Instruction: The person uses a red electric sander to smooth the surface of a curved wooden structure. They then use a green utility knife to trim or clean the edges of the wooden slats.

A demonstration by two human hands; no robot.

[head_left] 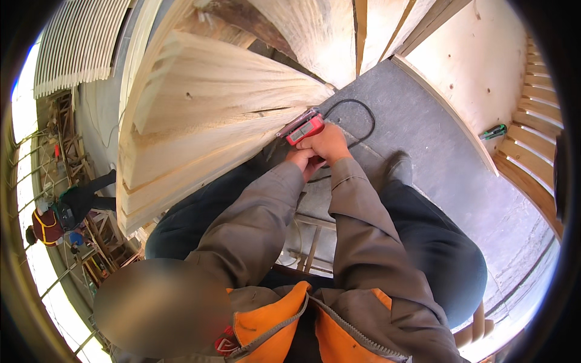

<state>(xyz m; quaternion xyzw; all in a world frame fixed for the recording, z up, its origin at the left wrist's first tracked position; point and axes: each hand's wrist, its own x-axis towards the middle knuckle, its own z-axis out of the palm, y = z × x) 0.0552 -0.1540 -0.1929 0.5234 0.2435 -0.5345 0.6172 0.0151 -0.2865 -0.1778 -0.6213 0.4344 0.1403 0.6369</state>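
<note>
Right hand (327, 144): fingers clamped on red power tool (307, 129). Left hand (299, 159) just below, fingers closed on same tool, partly hidden. Tool sits at lower right edge of pale wooden panel (224, 112); can't tell exact contact. Black cord (371, 115) loops right of tool, above gray floor (423, 115). Green-handled tool (495, 132) far right, beside wooden slats (532, 136). Co-worker (47, 227) well apart, far left.

grey floor (426, 136), bright windows (40, 260) far left
</note>
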